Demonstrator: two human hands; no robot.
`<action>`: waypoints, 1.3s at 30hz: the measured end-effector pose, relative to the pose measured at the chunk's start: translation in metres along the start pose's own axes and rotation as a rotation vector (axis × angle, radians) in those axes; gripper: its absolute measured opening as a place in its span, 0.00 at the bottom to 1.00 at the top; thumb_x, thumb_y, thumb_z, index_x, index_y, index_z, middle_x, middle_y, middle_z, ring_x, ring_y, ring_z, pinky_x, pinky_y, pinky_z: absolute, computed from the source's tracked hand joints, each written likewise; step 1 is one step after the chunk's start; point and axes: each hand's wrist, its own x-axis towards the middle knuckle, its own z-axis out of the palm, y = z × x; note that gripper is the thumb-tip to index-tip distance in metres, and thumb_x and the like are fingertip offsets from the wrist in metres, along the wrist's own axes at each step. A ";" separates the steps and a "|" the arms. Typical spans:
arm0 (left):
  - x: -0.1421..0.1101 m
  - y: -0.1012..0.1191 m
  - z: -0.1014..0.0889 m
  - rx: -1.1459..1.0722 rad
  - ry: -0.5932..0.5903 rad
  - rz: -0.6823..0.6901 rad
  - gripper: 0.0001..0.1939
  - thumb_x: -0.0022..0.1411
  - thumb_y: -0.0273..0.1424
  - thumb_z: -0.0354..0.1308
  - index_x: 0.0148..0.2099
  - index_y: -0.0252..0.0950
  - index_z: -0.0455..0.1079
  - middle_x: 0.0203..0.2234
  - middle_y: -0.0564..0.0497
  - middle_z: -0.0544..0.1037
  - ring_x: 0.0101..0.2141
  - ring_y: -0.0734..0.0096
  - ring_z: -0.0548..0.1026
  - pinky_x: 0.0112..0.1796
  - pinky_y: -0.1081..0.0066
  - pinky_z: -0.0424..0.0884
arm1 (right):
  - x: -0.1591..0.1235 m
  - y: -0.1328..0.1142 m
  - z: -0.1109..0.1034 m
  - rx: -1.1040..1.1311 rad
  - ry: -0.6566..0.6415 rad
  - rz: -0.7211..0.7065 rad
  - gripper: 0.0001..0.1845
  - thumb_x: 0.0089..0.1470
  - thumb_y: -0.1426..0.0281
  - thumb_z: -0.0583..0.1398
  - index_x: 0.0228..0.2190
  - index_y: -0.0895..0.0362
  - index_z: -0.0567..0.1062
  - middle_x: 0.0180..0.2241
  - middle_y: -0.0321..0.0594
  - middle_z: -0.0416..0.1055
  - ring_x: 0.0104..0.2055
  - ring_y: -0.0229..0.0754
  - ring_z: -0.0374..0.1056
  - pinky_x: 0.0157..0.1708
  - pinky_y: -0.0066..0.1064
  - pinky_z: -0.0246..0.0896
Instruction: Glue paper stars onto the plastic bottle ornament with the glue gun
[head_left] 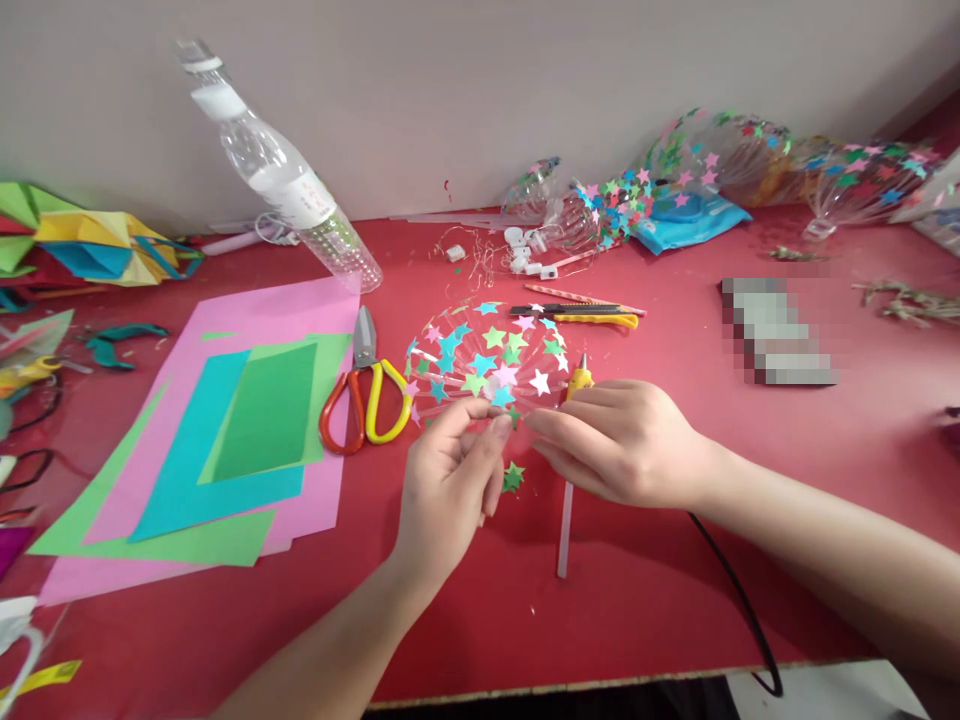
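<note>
My left hand [454, 470] is closed, thumb and forefinger pinching a small green paper star [514, 416] at its tip. Close to that star, my right hand [626, 440] has its fingers drawn together; anything between them is hidden. Just beyond both hands sits a clear plastic dome of thin strips [450, 325], dotted with pink, blue, green and white stars. Beneath my right hand lies a glue gun, mostly covered; its yellow nozzle [580, 380] and a glue stick [565, 535] show. Several green stars [513, 477] lie on the red table between my hands.
Scissors [365, 340] lie left of the dome, beside coloured paper sheets [217, 500]. A yellow utility knife [600, 316] lies behind the dome. A plastic bottle [285, 180] leans against the wall. More star-covered plastic pieces [615, 205] stand at the back right. A black cord [739, 590] crosses the front edge.
</note>
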 end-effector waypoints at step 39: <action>-0.007 -0.006 0.001 0.513 0.054 0.444 0.09 0.66 0.27 0.51 0.44 0.34 0.72 0.12 0.62 0.65 0.14 0.82 0.64 0.19 0.79 0.62 | 0.000 -0.012 0.009 0.405 -0.084 0.444 0.07 0.60 0.72 0.54 0.34 0.61 0.71 0.19 0.29 0.63 0.18 0.29 0.56 0.20 0.22 0.50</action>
